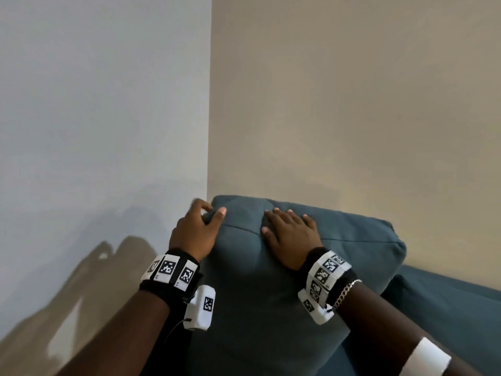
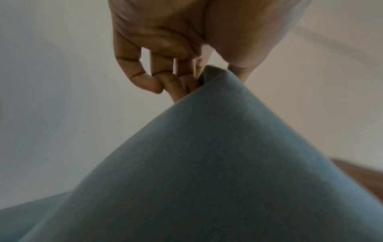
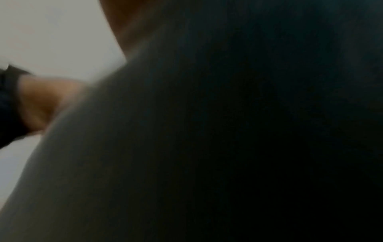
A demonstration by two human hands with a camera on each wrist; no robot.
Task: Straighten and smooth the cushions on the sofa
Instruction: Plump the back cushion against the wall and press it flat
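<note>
A teal back cushion [image 1: 271, 280] stands upright against the wall corner in the head view. My left hand [image 1: 199, 226] grips its top left corner, thumb on the front and fingers curled behind. The left wrist view shows that cushion corner [image 2: 217, 78] pinched between the curled fingers [image 2: 145, 78] and the thumb. My right hand [image 1: 291, 230] lies flat with straight fingers on the upper front of the cushion. The right wrist view is dark and blurred, filled by cushion fabric [image 3: 207, 147], with the left hand [image 3: 47, 101] at its left edge.
The teal sofa [image 1: 447, 308] runs off to the lower right beside the cushion. A grey wall [image 1: 103, 104] and a beige wall [image 1: 352, 90] meet in a corner right behind the cushion. Wooden floor [image 2: 360, 170] shows in the left wrist view.
</note>
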